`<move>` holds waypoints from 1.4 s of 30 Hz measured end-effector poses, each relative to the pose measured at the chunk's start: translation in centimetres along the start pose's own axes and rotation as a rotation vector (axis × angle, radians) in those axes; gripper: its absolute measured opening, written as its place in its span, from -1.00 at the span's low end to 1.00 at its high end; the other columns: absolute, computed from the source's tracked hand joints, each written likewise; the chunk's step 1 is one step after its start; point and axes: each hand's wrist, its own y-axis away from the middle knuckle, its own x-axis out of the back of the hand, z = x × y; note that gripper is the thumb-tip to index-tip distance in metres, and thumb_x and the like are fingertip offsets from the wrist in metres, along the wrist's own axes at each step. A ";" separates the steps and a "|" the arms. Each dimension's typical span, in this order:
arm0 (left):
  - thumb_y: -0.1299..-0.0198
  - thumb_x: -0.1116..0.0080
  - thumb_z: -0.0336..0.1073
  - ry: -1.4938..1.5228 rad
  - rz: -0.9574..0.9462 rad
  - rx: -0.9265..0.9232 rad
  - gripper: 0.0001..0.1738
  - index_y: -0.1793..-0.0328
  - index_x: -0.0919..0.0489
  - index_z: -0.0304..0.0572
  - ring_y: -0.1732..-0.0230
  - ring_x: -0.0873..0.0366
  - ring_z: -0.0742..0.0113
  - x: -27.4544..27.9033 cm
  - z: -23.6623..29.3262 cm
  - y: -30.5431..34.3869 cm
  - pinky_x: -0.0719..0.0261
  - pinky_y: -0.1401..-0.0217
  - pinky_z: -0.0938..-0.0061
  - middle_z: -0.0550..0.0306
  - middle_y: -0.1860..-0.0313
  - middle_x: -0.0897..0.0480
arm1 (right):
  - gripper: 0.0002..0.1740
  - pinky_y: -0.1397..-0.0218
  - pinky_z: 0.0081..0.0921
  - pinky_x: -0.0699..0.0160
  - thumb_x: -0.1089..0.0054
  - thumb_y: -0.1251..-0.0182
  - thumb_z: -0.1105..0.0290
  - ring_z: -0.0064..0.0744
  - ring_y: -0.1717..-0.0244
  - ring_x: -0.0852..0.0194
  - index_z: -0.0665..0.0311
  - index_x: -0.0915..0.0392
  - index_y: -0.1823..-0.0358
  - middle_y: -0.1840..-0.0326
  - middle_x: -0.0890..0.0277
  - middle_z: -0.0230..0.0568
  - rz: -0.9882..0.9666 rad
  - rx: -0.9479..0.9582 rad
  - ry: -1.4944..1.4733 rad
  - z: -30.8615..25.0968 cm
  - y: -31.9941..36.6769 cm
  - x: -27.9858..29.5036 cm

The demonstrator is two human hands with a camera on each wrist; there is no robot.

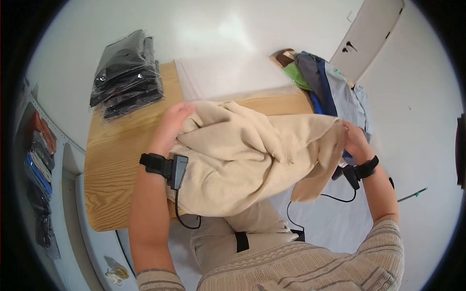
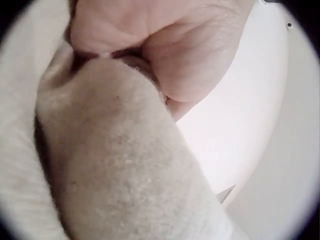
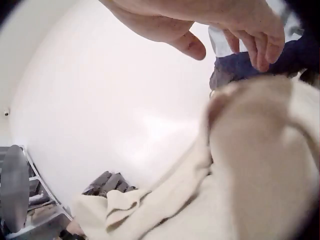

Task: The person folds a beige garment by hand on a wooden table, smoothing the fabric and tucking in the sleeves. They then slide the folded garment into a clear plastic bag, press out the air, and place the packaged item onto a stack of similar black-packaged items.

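Beige knit (image 1: 252,155) is up in the air on my head feed. It's bunched and sagging between both hands, just over the near edge of the wooden table (image 1: 111,160).

reply: how's the grip looking from your end?

me: left hand (image 1: 177,121) has a fistful, fingers (image 2: 115,27) curled tight into the cloth, so that wrist cam is mostly fabric. Right hand (image 1: 357,140) hooks its fingers (image 3: 260,46) over the far edge, thumb standing clear. I reckon holding it by two ends keeps the bulk off the tabletop.

reply: anything else on the table?

me: bagged dark garments (image 1: 126,72) are stacked at the far left corner and a white sheet (image 1: 228,75) lies flat mid-table. There's a loose clothes pile (image 1: 325,82) just behind the right hand.
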 end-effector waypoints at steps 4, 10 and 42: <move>-0.34 -0.04 -0.20 -0.033 0.025 0.014 -0.69 0.00 -0.57 -0.32 0.20 -0.56 0.48 0.3 -0.2 0.0 -0.52 0.13 0.57 0.17 0.17 -0.64 | -0.62 -0.09 -0.55 -0.36 -0.07 -0.31 0.37 -0.39 -0.05 -0.41 0.35 -0.43 -0.12 -0.03 -0.47 -0.18 0.213 0.248 0.398 1.3 2.8 -2.0; -0.31 -0.09 -0.17 -0.029 0.025 0.078 -0.68 0.01 -0.58 -0.28 0.24 -0.50 0.54 -0.4 0.4 0.5 -0.48 0.18 0.62 0.25 0.22 -0.61 | -0.53 0.20 -0.62 -0.41 -0.21 -0.28 0.31 -0.61 0.30 -0.46 0.35 -0.38 -0.17 0.16 -0.49 -0.32 -0.427 0.120 0.420 2.8 4.4 -9.4; -0.09 -0.31 -0.21 -0.665 -0.031 0.189 -0.69 0.18 -0.66 -0.35 0.34 -0.51 0.47 3.1 1.9 1.5 -0.47 0.22 0.54 0.18 0.37 -0.65 | -0.79 0.50 -0.79 -0.31 -0.02 -0.34 0.47 -0.74 0.58 -0.23 0.23 -0.56 0.05 0.44 -0.38 -0.53 0.077 0.423 0.129 -13.4 -7.8 -8.8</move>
